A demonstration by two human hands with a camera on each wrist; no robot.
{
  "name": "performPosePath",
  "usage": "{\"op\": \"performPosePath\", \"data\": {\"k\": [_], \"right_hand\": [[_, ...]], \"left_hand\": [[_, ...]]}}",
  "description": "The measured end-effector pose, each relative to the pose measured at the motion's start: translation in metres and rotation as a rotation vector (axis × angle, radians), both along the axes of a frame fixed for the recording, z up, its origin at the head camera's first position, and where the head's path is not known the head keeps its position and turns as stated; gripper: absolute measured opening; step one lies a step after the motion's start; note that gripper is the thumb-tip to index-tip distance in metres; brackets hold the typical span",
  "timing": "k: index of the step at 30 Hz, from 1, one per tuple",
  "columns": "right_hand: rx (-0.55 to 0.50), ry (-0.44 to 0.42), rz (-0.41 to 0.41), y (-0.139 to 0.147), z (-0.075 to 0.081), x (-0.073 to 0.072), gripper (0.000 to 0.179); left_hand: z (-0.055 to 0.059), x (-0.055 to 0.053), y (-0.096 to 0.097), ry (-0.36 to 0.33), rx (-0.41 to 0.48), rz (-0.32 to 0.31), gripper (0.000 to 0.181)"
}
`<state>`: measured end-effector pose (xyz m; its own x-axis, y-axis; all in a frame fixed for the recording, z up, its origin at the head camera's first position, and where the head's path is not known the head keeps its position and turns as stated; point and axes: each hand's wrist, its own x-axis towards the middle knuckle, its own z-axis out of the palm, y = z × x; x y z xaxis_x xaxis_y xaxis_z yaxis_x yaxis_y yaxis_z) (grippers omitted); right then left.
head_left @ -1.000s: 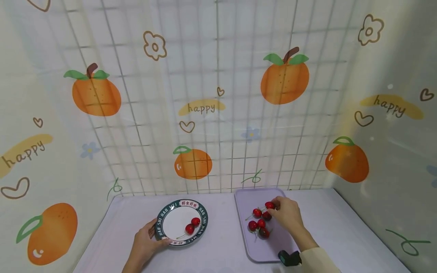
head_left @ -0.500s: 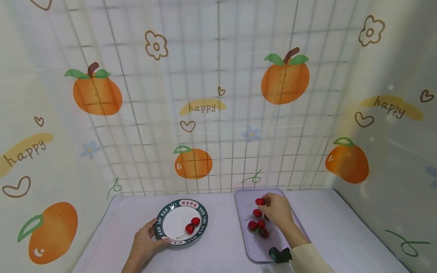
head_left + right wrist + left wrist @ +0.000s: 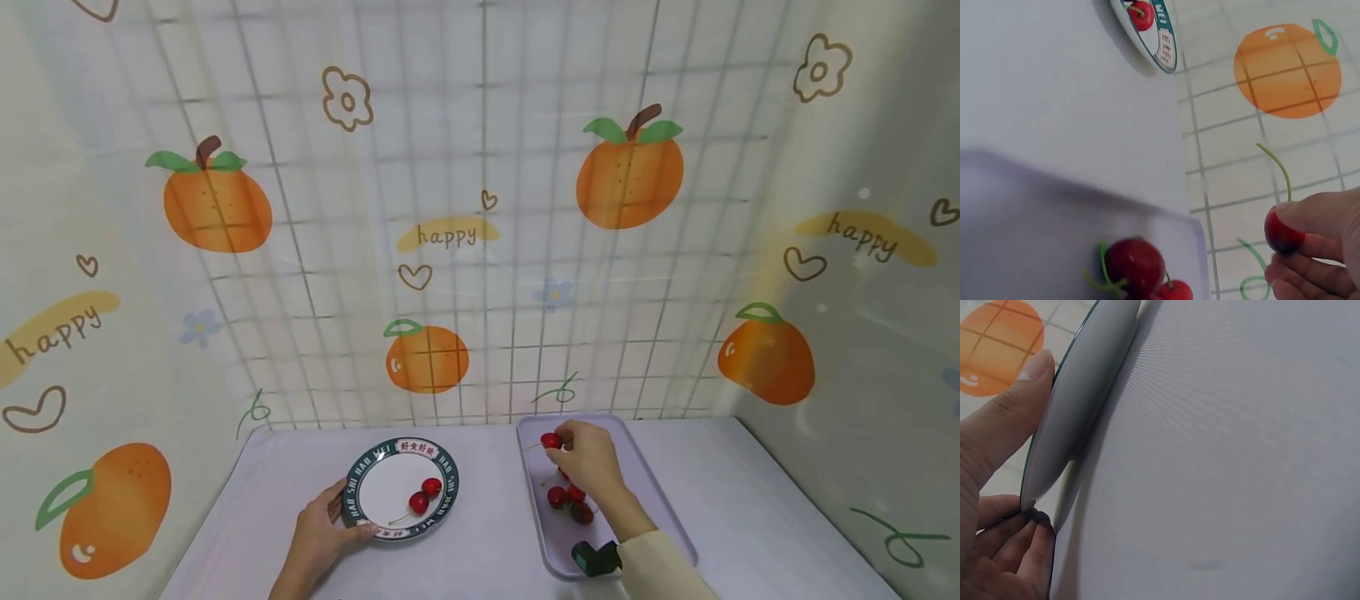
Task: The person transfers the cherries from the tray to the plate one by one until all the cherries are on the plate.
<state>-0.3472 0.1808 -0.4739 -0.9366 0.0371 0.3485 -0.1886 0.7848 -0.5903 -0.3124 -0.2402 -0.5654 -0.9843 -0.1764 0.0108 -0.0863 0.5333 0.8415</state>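
Note:
My left hand (image 3: 318,533) grips the left rim of a round white plate (image 3: 378,492) with a dark green lettered border. Its thumb lies over the rim, fingers below, in the left wrist view. Two red cherries lie on the plate, one a bright red cherry (image 3: 431,487). My right hand (image 3: 596,467) pinches another cherry (image 3: 1282,236) between thumb and fingers, its green stem sticking up. It is above the far part of a lilac tray (image 3: 547,550). Several cherries, including a dark one (image 3: 1135,265), sit on the tray, partly hidden by the hand.
A white-covered table (image 3: 487,517) carries the plate at left and the tray at right, with a gap between. A thin curtain (image 3: 517,250) printed with oranges hangs behind and at both sides. A dark wrist device (image 3: 596,557) sits beside the right sleeve.
My right hand has moved left across the tray with the pinched cherry, lifting it away from the pile. The left hand and plate stay nearly in place.

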Motion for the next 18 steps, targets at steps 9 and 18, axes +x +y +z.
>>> {"op": "performPosePath", "data": {"k": [9, 18], "right_hand": [[-0.019, 0.003, 0.038, -0.032, 0.003, -0.001, 0.018], [-0.035, 0.002, 0.082, -0.062, 0.004, 0.000, 0.022]], "left_hand": [[-0.001, -0.003, -0.002, -0.015, -0.003, 0.010, 0.120], [-0.001, -0.002, -0.001, -0.011, 0.007, 0.015, 0.120]]}}
